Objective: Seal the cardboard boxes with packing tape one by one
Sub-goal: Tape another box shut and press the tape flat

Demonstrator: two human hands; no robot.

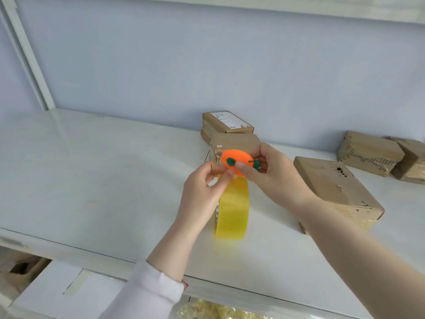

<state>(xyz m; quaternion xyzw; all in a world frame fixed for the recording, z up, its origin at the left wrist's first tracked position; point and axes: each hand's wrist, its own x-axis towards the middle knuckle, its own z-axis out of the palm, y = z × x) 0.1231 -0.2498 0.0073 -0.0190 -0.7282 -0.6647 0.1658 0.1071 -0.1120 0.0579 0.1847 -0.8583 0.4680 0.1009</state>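
Cutting step, I judge. My right hand (271, 174) grips the orange cutter (240, 158) and my left hand (202, 194) pinches its rim, above the tape roll (232, 210) standing mid-shelf (92, 180) before a box (234, 141). Next: draw tape across the seam.

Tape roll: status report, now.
Right hand grips orange tape cutter. Left hand pinches top of yellow tape roll, upright under hands. Cardboard box just behind; nothing blocking.

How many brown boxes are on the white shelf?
5: back box by the wall, middle box before it, big box nearer on the right, far-right box, edge box. More may hide off-frame.
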